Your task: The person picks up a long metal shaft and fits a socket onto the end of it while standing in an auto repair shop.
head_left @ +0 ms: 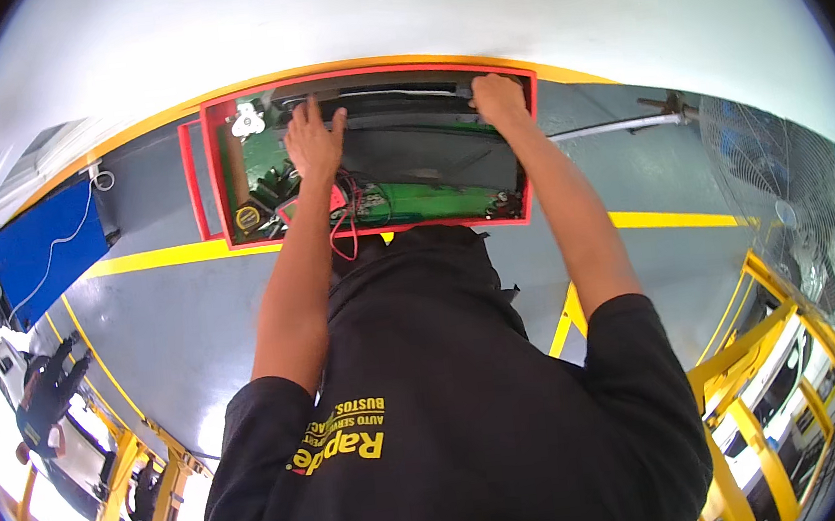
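A long black panel (416, 145) lies in a red-rimmed tray (213, 180) with a green bottom, in front of my body. My left hand (314, 142) rests near the panel's left end, its fingers spread and nothing held. At the far right corner my right hand (499, 99) is closed around the panel's end; its fingertips are mostly hidden. Below my left hand, partly covered by the wrist, sits a red device (336, 199) with thin red and black leads. A round yellow-and-black object (248, 219) and a white lobed piece (246, 120) lie at the tray's left side.
The tray's red side handle (195, 181) sticks out to the left. A large wire-caged fan (783, 195) stands at the right. Blue panel (49, 241) is at the left. Yellow frames (754, 409) stand at lower right. Another person (44, 397) is at the far left by a vehicle.
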Available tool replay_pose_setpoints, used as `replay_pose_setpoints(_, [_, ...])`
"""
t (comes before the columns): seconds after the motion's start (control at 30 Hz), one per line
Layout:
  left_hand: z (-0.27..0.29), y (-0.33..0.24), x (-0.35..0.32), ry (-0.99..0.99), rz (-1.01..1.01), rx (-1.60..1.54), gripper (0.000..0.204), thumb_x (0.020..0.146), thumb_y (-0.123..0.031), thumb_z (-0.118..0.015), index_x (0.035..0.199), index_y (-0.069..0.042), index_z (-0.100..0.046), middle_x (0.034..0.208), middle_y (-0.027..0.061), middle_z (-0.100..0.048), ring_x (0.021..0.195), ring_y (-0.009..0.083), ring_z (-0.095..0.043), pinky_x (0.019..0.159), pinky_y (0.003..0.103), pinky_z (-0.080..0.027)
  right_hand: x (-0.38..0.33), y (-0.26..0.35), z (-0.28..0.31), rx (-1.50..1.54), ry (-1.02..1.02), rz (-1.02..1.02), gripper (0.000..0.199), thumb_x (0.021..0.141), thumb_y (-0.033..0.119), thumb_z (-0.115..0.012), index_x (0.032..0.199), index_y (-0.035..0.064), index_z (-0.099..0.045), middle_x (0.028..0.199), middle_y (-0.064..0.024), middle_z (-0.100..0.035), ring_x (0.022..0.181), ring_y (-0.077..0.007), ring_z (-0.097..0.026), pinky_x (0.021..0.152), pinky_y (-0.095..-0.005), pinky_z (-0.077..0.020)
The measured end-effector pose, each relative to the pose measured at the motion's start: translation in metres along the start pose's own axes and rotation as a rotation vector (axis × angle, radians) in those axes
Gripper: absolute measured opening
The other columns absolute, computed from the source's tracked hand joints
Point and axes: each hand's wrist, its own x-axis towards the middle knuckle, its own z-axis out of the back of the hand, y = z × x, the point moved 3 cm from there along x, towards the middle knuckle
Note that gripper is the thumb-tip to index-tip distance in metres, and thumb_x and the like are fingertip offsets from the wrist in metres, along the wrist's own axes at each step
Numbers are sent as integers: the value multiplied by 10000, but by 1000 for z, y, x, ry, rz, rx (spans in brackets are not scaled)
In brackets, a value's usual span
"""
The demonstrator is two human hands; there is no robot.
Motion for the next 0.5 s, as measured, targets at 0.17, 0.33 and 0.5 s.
replay_pose_setpoints(0.17, [-3, -1, -10, 1, 80, -136, 798, 908, -500, -687, 1495, -21, -434, 1481, 209, -464, 1361, 373, -459, 1103, 482, -400, 0, -13, -6, -227, -32, 156, 200, 863, 243, -703, 870, 49, -751, 864, -189, -735, 832, -375, -731, 712, -498, -572])
replay_pose_setpoints(0.33, [11, 9, -20, -102, 252, -222, 1027, 811, -503, -788, 1525, 52, -302, 1502, 240, -414, 1357, 399, -458, 1100, 473, -414, -34, -1, 53, -238, -140, 300, 193, 871, 242, -717, 948, 66, -730, 905, -168, -729, 880, -361, -687, 770, -509, -532])
replay_pose_setpoints(0.5, [17, 11, -18, -28, 270, -202, 1104, 776, -433, -843, 1556, 47, -226, 1533, 247, -371, 1381, 411, -436, 1123, 464, -404, -84, 37, 113, -182, -246, 359, 271, 881, 291, -725, 1005, 62, -653, 942, -192, -682, 914, -364, -644, 772, -516, -508])
